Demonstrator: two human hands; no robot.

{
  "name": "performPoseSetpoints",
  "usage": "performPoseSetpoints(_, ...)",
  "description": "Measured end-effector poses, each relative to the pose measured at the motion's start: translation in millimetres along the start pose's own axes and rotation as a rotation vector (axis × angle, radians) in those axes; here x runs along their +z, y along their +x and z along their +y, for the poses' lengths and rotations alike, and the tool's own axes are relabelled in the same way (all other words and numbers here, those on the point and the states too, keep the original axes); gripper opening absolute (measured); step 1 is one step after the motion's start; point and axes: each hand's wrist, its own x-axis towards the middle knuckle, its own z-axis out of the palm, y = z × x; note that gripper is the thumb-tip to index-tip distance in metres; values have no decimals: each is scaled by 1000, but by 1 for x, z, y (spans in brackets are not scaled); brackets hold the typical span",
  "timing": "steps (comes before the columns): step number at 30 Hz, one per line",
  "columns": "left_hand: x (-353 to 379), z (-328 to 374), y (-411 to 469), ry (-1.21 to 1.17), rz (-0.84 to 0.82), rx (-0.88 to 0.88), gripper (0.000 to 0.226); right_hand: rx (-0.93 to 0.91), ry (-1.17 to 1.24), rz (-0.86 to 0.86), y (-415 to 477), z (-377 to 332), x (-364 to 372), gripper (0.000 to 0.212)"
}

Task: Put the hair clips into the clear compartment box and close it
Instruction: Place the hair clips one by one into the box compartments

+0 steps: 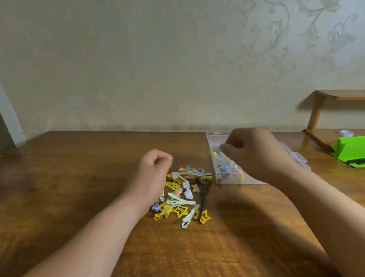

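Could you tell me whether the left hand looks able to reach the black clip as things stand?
Probably yes: the left hand hovers at the pile, and the black clip lies on top at its right edge; the right hand is over the clear box.

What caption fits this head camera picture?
Left hand by the hair clips, right hand over the clear compartment box, on a wooden table.

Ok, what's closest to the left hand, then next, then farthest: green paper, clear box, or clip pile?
1. clip pile, just beside the left hand
2. clear box, farther right, under the right hand
3. green paper, far off to the right
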Motion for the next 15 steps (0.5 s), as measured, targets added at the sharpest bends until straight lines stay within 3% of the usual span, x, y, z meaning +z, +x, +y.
performPoseSetpoints(3,0,1,0,3,2,8,21,-154,34,-75,-8,-20,5,11)
performPoseSetpoints(9,-1,-1,0,-22,18,4,18,-320,-41,-384,-26,-52,26,19)
performPoseSetpoints(15,1,-3,1,-34,28,-2,17,-392,-86,-441,-33,-56,44,18)
